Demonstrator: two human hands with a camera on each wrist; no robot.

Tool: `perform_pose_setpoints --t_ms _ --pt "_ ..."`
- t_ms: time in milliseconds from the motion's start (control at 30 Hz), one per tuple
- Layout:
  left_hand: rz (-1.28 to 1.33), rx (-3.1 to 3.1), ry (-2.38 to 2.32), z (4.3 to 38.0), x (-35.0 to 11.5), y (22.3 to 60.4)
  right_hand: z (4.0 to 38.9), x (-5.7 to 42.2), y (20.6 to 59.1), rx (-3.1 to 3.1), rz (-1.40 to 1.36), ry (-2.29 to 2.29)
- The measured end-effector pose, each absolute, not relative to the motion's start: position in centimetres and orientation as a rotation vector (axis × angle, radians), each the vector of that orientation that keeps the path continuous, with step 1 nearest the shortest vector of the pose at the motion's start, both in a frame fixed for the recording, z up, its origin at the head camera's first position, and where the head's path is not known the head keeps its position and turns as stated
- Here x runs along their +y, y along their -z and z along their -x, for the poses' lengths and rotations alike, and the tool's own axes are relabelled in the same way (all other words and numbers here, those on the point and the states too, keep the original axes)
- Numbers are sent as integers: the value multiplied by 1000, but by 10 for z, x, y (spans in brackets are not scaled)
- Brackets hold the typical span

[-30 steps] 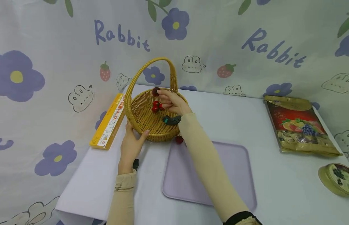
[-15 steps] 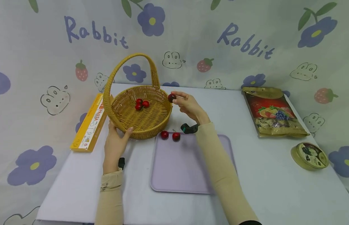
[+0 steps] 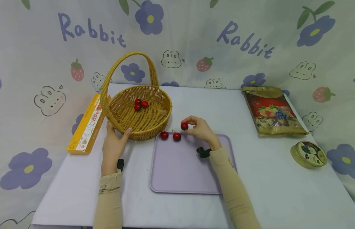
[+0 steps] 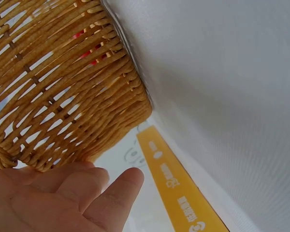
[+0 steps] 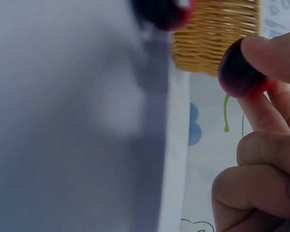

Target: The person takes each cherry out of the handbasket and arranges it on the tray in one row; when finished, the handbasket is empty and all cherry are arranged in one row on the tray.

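Observation:
My right hand (image 3: 202,129) pinches a dark red cherry (image 3: 184,126) between thumb and fingers, over the back edge of the lilac tray (image 3: 183,171). In the right wrist view this cherry (image 5: 241,70) shows a green stem hanging down. Two more cherries, a left one (image 3: 164,135) and a right one (image 3: 177,136), lie at the tray's back left corner. My left hand (image 3: 113,146) holds the yellow wicker basket (image 3: 150,132) at its front left side, thumb near the rim. Three red cherries (image 3: 140,105) sit together inside the basket, toward its back.
Left of the basket lies an orange pasta box (image 3: 87,127). At the right are a red and gold bag (image 3: 274,111) and a round gold tin (image 3: 309,155). The basket's tall arched handle (image 3: 108,76) rises on its left. A printed cloth (image 3: 188,28) hangs behind the white table (image 3: 266,178).
My right hand has come out of the basket and moved right and down over the tray, still pinching a cherry. The left hand stays at the basket. The head view has shifted.

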State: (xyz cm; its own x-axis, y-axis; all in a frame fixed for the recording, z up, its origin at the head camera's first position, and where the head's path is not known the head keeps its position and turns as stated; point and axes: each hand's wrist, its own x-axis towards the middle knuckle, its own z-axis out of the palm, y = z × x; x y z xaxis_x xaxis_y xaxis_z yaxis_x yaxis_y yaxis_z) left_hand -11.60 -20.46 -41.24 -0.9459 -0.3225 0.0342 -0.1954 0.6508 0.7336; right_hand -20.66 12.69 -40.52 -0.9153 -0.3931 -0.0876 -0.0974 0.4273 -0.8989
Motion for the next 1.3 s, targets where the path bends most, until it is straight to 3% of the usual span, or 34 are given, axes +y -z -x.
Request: perform_pose_setpoints --t_ms 833,1000,1300 --pt "-484 -2684 1173 116 -214 407 199 113 416 2451 535 1230" --pt "-457 -2667 1164 116 -214 407 213 108 400 2440 505 1416" --pt "-456 -2708 1196 115 -203 409 251 74 344 2221 187 1732"
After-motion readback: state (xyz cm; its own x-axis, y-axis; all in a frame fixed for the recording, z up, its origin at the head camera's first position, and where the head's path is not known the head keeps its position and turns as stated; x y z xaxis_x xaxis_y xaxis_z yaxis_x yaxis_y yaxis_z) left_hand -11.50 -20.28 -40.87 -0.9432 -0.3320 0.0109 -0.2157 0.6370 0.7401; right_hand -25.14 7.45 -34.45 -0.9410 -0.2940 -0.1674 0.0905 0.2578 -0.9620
